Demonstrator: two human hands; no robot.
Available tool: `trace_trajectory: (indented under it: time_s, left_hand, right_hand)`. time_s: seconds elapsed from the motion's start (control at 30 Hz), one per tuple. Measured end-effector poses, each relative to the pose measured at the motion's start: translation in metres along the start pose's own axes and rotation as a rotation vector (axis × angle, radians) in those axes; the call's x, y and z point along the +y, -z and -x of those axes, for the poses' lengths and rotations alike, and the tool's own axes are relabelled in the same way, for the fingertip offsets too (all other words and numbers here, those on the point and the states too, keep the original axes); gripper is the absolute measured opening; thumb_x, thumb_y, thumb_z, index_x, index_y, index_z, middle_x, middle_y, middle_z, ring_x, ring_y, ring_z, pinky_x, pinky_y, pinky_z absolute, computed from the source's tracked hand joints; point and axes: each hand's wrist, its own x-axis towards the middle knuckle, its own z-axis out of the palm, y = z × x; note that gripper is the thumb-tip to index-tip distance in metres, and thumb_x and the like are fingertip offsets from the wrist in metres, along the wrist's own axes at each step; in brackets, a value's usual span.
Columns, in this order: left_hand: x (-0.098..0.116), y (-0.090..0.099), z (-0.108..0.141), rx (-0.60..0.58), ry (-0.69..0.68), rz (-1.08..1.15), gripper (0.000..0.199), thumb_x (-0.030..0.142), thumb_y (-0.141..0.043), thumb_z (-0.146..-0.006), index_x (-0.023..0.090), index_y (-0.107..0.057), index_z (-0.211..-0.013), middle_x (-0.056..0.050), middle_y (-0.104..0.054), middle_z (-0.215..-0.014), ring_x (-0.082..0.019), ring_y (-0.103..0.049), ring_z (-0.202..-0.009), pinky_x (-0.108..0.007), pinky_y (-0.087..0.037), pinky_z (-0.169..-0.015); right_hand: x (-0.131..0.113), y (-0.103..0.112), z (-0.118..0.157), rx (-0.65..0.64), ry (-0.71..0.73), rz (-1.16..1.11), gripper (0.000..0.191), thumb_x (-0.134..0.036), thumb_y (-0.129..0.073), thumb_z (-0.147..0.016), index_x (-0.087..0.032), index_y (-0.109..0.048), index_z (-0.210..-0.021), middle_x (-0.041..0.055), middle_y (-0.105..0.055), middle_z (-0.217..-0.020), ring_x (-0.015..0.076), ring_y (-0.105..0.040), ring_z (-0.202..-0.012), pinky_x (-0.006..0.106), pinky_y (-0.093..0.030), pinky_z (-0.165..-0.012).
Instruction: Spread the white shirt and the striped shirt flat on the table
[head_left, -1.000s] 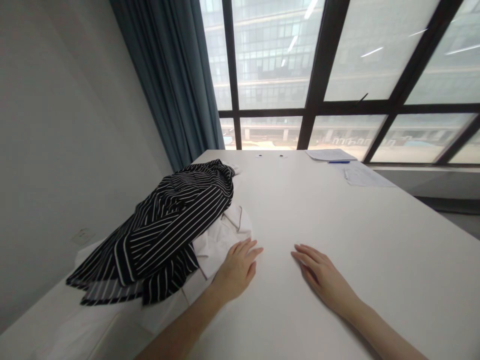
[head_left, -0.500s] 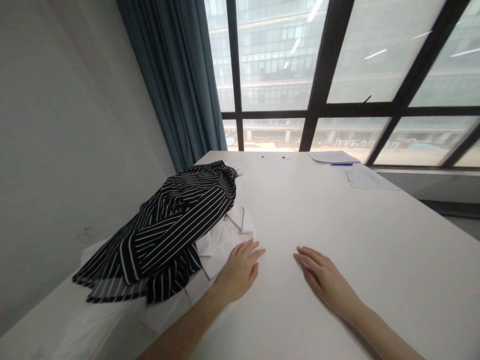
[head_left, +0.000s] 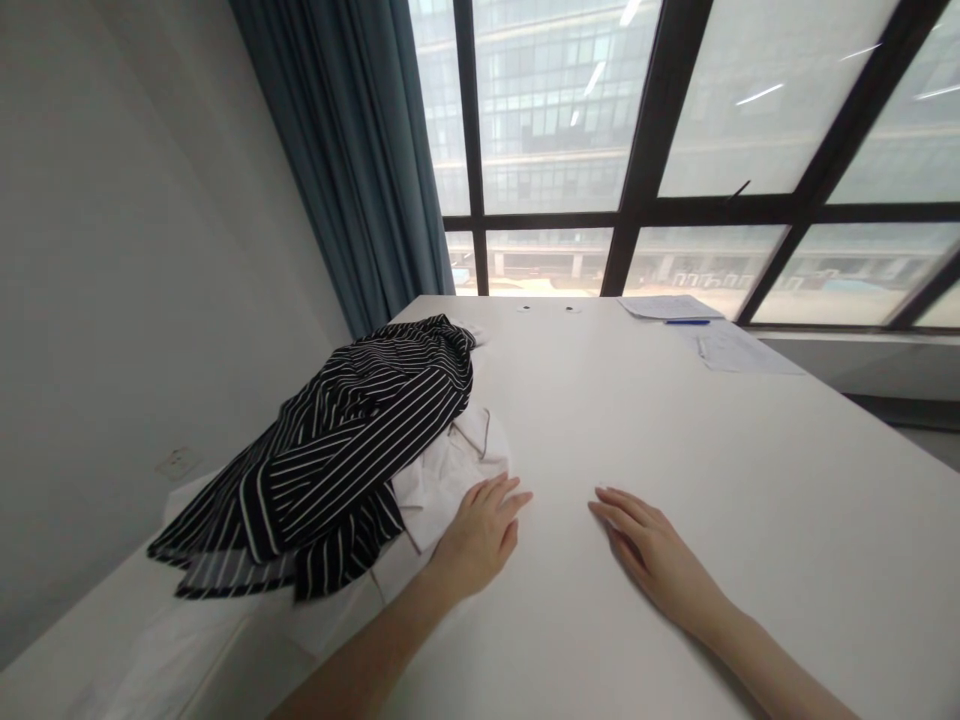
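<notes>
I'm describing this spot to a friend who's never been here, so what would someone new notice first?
Probably the black shirt-like garment with white stripes, heaped over white cloth on the left of the white table. Next, the big dark-framed window beyond the table, with a blue curtain at its left. Nearer, two bare hands, left and right, lie apart with nothing held.

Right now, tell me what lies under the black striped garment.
White cloth shows from under the black striped garment, along the side near the left hand. Whatever else lies beneath is covered and cannot be seen.
</notes>
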Motion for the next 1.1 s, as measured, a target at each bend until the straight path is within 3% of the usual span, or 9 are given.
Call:
trace_trajectory:
  time_s: [0.4,0.6,0.83,0.97,1.03,1.1]
  left_hand:
    - [0.000,0.000,-0.001,0.009,0.003,0.001,0.045,0.011,-0.046,-0.088,0.024,-0.051,-0.131,-0.007,-0.052,-0.138,-0.023,-0.042,-0.133,-0.049,-0.035,-0.112]
    - [0.000,0.002,-0.002,-0.004,-0.002,-0.017,0.045,0.011,-0.046,-0.089,0.023,-0.051,-0.131,-0.008,-0.052,-0.138,-0.023,-0.042,-0.133,-0.048,-0.036,-0.111]
    - [0.005,0.003,-0.003,-0.017,-0.023,-0.061,0.045,0.011,-0.046,-0.089,0.023,-0.052,-0.131,-0.009,-0.049,-0.142,-0.024,-0.040,-0.135,-0.047,-0.037,-0.110]
    - [-0.011,0.035,-0.011,0.121,-0.007,-0.206,0.047,0.011,-0.048,-0.086,0.025,-0.052,-0.131,-0.010,-0.028,-0.155,-0.027,-0.025,-0.144,-0.047,-0.033,-0.112]
    - [-0.033,0.061,-0.011,0.251,0.133,-0.371,0.045,0.015,-0.048,-0.089,0.021,-0.050,-0.133,-0.014,-0.027,-0.155,-0.031,-0.021,-0.145,-0.051,-0.027,-0.113]
    - [-0.061,0.083,-0.007,0.372,0.361,-0.537,0.056,0.027,-0.051,-0.089,0.011,-0.040,-0.142,-0.023,-0.028,-0.152,-0.037,-0.022,-0.143,-0.056,-0.026,-0.111]
  right_hand:
    - [0.000,-0.001,0.000,0.024,-0.012,-0.033,0.036,-0.022,-0.044,-0.094,-0.023,-0.060,-0.127,0.0108,-0.059,-0.135,0.0254,-0.052,-0.126,0.046,-0.048,-0.102]
    - [0.007,0.004,0.000,-0.029,0.019,-0.032,0.037,-0.023,-0.043,-0.096,-0.023,-0.059,-0.129,0.0102,-0.058,-0.136,0.0244,-0.053,-0.126,0.045,-0.048,-0.102]
    - [0.017,0.003,0.001,0.053,-0.006,0.002,0.035,-0.027,-0.045,-0.096,-0.022,-0.061,-0.126,0.0122,-0.060,-0.133,0.0264,-0.055,-0.123,0.046,-0.049,-0.100]
    - [0.016,0.003,0.001,0.057,-0.006,0.017,0.035,-0.025,-0.044,-0.096,-0.022,-0.061,-0.126,0.0118,-0.061,-0.132,0.0265,-0.056,-0.122,0.046,-0.050,-0.099]
    - [0.015,0.003,0.000,0.063,-0.004,0.018,0.035,-0.025,-0.044,-0.096,-0.023,-0.061,-0.126,0.0117,-0.061,-0.131,0.0265,-0.056,-0.122,0.046,-0.050,-0.098]
    - [0.014,0.004,0.000,0.071,-0.005,0.018,0.034,-0.026,-0.044,-0.096,-0.023,-0.061,-0.125,0.0116,-0.062,-0.130,0.0264,-0.057,-0.121,0.045,-0.050,-0.098]
